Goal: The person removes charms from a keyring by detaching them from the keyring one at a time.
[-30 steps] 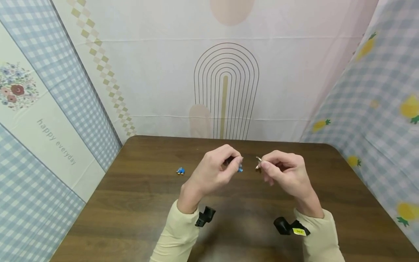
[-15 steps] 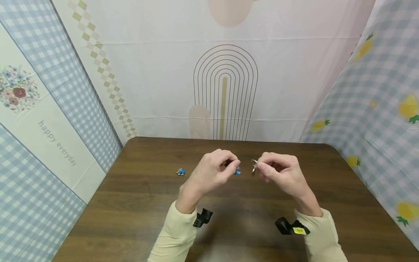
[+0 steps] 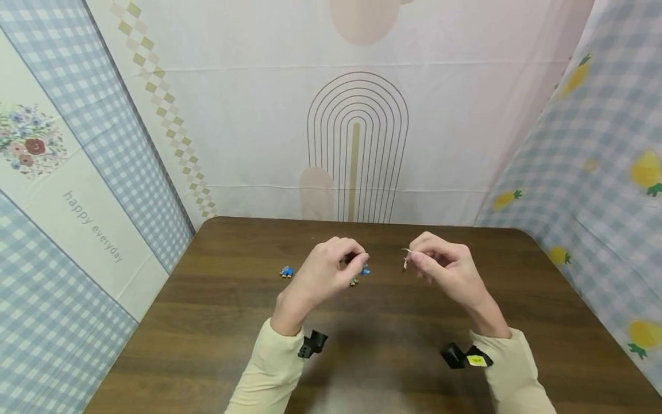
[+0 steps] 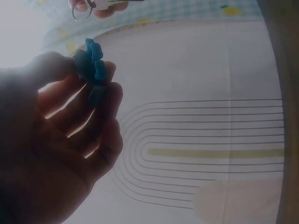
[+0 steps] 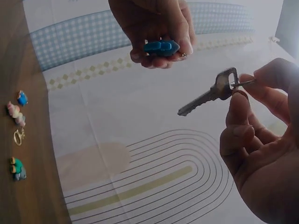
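Note:
My left hand (image 3: 323, 276) pinches a small blue toy figure (image 4: 95, 58) between thumb and fingertips. In the head view only a bit of the blue shows past the thumb. My right hand (image 3: 446, 270) pinches a thin metal key ring (image 3: 406, 250) with finger and thumb. A silver key (image 5: 212, 92) hangs from that ring, its toothed blade pointing away from the hand in the right wrist view. Both hands are raised over the table, facing each other with a gap between the figure and the key.
On the brown wooden table (image 3: 217, 322) lie a blue figure (image 3: 287, 272) at left and a green figure (image 3: 354, 282) partly behind my left hand. The right wrist view also shows a pinkish figure (image 5: 14, 111) and a gold ring clasp (image 5: 18, 136). Patterned cloths surround the table.
My left hand has drifted left with the blue figure, widening the gap between the hands. The key now hangs down from its ring, and the green figure has come into view.

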{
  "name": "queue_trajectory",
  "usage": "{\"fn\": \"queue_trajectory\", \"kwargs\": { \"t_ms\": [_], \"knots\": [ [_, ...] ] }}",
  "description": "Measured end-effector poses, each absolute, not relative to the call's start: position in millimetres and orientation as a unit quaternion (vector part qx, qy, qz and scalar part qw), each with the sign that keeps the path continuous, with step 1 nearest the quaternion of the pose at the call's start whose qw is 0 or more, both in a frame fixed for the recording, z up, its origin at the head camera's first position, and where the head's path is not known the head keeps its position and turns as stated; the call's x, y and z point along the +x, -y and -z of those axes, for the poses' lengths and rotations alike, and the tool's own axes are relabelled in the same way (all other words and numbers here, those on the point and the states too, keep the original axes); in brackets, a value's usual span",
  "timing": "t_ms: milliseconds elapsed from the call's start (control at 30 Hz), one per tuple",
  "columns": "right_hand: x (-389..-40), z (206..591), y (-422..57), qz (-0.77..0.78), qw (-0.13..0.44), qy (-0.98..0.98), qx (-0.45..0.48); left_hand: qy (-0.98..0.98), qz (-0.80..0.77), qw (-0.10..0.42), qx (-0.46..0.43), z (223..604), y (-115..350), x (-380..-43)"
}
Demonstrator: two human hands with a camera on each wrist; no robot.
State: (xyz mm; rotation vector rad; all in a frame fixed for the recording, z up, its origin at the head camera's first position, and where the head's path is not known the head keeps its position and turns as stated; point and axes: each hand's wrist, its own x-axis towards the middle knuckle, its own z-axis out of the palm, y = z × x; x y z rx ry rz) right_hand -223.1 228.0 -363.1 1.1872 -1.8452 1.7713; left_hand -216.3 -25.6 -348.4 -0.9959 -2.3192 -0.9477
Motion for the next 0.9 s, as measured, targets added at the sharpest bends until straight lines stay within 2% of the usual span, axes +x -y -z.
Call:
{"fn": "queue_trajectory", "kwargs": {
  "t_ms": [333, 900],
  "knots": [
    [-233, 379, -242, -0.605, 0.129, 0.720, 0.315, 0.876, 0.314, 0.174, -0.322, 364, 35, -223],
    [-251, 422, -266, -0.539, 0.048, 0.803, 0.250, 0.923, 0.265, 0.063, -0.272, 396, 67, -241]
  ]
}}
